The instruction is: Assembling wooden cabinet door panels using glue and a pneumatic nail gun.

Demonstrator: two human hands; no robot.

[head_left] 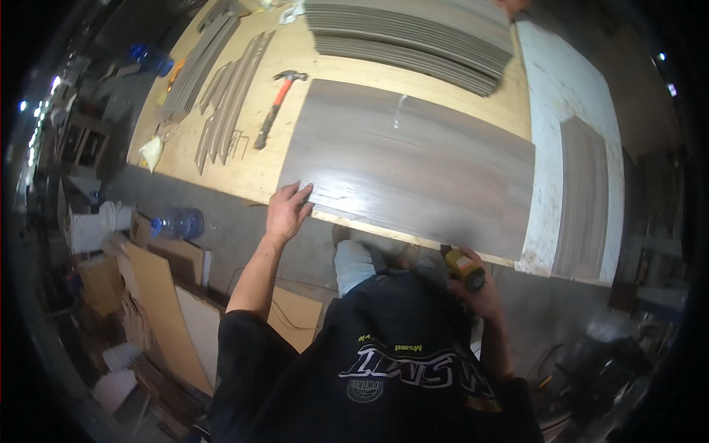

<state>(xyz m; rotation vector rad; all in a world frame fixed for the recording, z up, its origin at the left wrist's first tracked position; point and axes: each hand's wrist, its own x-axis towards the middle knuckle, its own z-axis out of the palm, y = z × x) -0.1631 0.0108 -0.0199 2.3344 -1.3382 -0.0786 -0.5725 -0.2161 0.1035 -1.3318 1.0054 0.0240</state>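
— Where's your left hand?

— My left hand (288, 210) lies flat on the near left corner of the grey plank panel (413, 166), fingers spread and pressing down — a released grip, closed round nothing. The panel lies flat on the plywood counter (295, 55), its near edge along the counter's near edge.

— And the right?

— My right hand (484, 295) is clenched round a yellow and black tool (464, 267), held just below the panel's near edge, off the counter.

— What else is up there?

— An orange-handled hammer (275, 108) lies left of the panel, well apart from my hands. Grey strips (229, 96) lie beyond it, and a stack of grey planks (413, 37) sits at the far side.
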